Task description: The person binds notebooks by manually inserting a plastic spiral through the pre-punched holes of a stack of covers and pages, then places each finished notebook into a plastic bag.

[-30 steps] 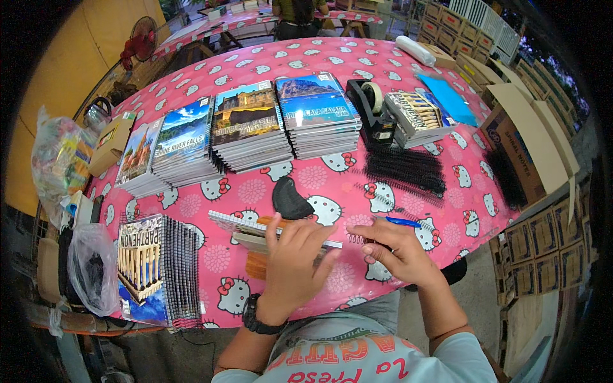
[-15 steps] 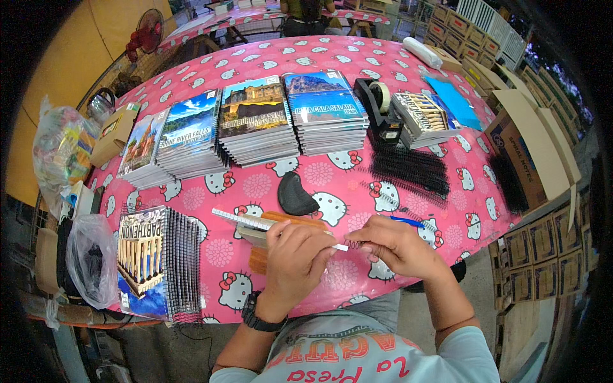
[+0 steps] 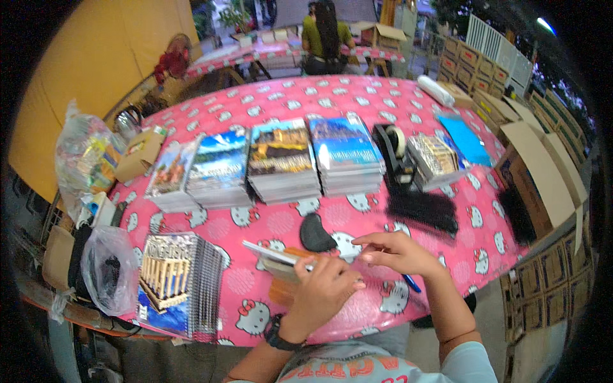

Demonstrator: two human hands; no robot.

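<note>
Near the table's front edge, my left hand (image 3: 324, 288) is closed on a notebook (image 3: 274, 254), seen edge-on with its pale page edges up; the hand covers its near end. Under it lies a brown wooden piece (image 3: 281, 293). To the right, my right hand (image 3: 402, 254) hovers apart from the notebook, index finger and thumb stretched out and separated, with nothing visible between them. A blue pen (image 3: 412, 283) lies just below that hand. Beyond my left hand rests a black curved pad (image 3: 317, 233). The picture is somewhat blurred.
Spiral notebooks (image 3: 167, 281) are stacked at the left, with several taller stacks (image 3: 281, 156) across the middle. A tape dispenser (image 3: 396, 153), black spiral coils (image 3: 423, 210) and a cardboard box (image 3: 536, 172) stand right. A plastic bag (image 3: 110, 271) hangs left; a person (image 3: 325, 38) sits far off.
My right hand has drawn away from the notebook's end, its pinch opened. The black coil end near its fingers no longer shows. The view has tilted up, shifting everything lower.
</note>
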